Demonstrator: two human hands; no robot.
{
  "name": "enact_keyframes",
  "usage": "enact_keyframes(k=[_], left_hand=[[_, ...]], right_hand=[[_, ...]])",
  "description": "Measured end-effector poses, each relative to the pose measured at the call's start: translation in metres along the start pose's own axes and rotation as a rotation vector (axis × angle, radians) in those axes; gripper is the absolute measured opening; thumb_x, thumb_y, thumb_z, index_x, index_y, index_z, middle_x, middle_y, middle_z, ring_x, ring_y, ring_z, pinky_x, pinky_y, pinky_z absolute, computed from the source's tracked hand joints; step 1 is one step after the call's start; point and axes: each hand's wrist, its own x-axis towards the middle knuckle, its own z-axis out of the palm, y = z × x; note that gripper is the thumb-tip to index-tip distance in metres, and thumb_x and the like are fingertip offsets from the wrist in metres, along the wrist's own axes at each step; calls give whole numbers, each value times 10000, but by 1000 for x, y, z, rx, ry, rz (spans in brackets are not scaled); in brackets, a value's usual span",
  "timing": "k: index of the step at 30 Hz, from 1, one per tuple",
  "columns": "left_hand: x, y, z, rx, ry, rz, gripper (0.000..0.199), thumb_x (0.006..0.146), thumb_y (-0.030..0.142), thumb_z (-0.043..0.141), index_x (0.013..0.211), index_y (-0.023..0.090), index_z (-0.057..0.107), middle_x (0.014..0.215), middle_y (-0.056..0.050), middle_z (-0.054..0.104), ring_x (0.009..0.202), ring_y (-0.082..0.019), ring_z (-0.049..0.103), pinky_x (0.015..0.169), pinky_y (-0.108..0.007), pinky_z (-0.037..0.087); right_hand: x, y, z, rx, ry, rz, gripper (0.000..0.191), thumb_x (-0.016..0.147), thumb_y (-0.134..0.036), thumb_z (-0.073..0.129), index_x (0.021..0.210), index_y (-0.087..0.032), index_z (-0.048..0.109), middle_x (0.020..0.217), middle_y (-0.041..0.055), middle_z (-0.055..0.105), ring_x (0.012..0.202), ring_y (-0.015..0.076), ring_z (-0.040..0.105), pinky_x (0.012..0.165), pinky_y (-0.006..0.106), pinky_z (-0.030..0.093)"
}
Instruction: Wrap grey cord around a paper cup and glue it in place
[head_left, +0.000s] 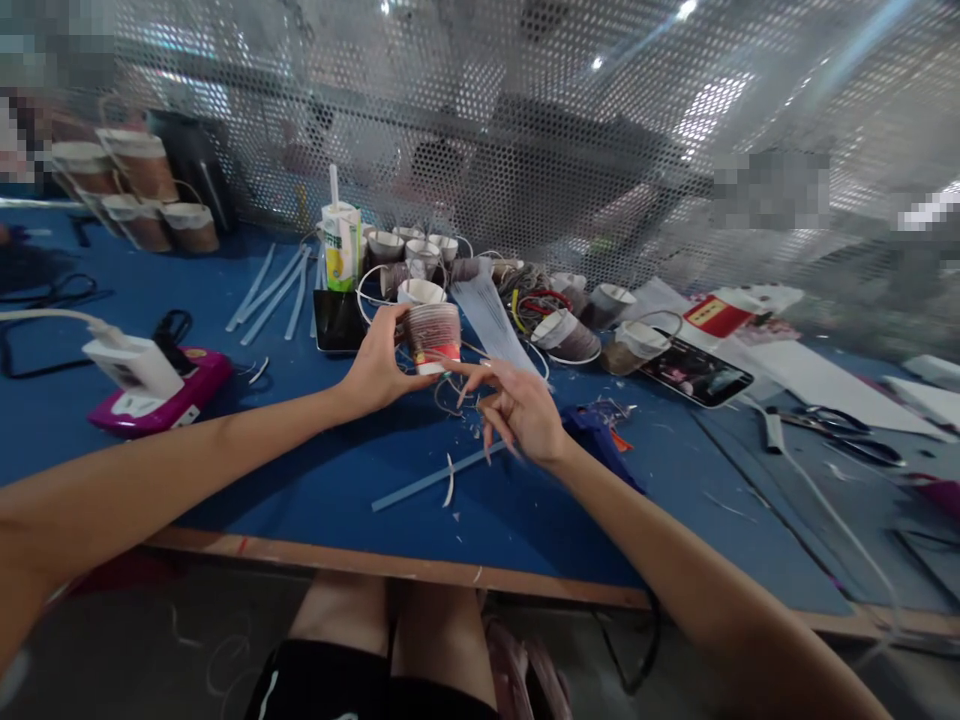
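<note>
A paper cup [435, 328] with brownish-grey cord wound round its upper part stands upright in my left hand [379, 360]. My thumb is under the cup's base and my fingers are on its far left side. Red print shows on its unwrapped lower part. From the cup's right side a strand of cord [474, 350] runs to my right hand [521, 405], whose thumb and forefinger appear closed on it; the exact grip is blurred. My other right fingers are bent and hang over the table. Just right of that hand lies a blue glue gun [604, 440].
A translucent glue stick [420, 487] lies in front on the blue table [300, 480]. Behind are several cord-wrapped cups [566, 335], a drink carton [342, 250] and dark phone [337, 322]. A purple power strip [161, 395] sits left; a lit phone [697, 370] and scissors [847, 432] lie right.
</note>
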Motion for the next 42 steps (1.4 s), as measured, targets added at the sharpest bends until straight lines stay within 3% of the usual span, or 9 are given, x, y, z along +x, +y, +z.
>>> enact_keyframes(k=[4,10,13,18,22,28,30,35,42], left_hand=[[1,2,0,3,-1,46,745,612,336,852,1203,188,424,1139,-99,538,1044,-227,611,840,-356,589],[1,1,-1,28,-24,44,738,620,332,841,1206,198,412,1157,-97,531,1062,-226,607,878,-369,579],[1,0,-2,32,-45,32,770,601,367,860,1209,191,422,1172,-110,531,1066,-241,605,882,-390,580],[1,0,-2,33,-69,27,786,571,318,877,1206,184,433,1177,-119,532,1098,-263,590,875,-405,585],[2,2,-3,8,-53,27,745,601,322,855,1202,185,437,1168,-112,532,1069,-239,600,851,-374,594],[1,3,-2,-42,-78,9,766,593,331,864,1211,204,430,1184,-110,527,1085,-243,603,885,-388,587],[1,2,-2,-47,-78,-5,773,585,330,871,1207,206,429,1184,-109,530,1083,-245,607,894,-398,585],[1,3,-1,-129,-87,-16,775,576,279,872,1201,203,421,1199,-119,548,1117,-255,614,961,-428,568],[0,1,-1,-263,-132,-80,736,614,364,840,1183,213,398,1217,-128,561,1159,-261,616,1007,-454,545]], right_hand=[[3,-2,-5,125,144,56,411,846,-541,488,693,-172,584,1128,115,738,247,-5,240,241,212,348],[5,5,-16,114,424,-56,467,842,-526,465,538,-177,529,782,119,769,227,16,254,221,189,206],[2,5,-10,30,318,-126,490,833,-572,482,552,-175,546,744,99,760,234,15,272,240,186,274],[-2,2,5,-96,54,-24,432,839,-593,536,726,-182,599,786,44,756,280,34,384,379,232,510],[0,4,0,-11,224,-73,445,825,-594,509,660,-185,573,917,72,770,252,7,291,299,222,429],[2,4,-8,51,500,-223,422,813,-511,497,527,-201,477,733,95,757,236,21,269,230,193,258],[1,2,-4,58,457,-240,392,805,-512,512,563,-204,490,773,83,765,248,24,282,249,198,313],[1,1,3,75,184,-63,398,793,-566,521,641,-198,527,1010,90,765,280,31,358,309,245,444],[5,6,-13,154,528,-128,401,849,-501,449,578,-205,451,807,84,761,253,24,248,243,205,248]])
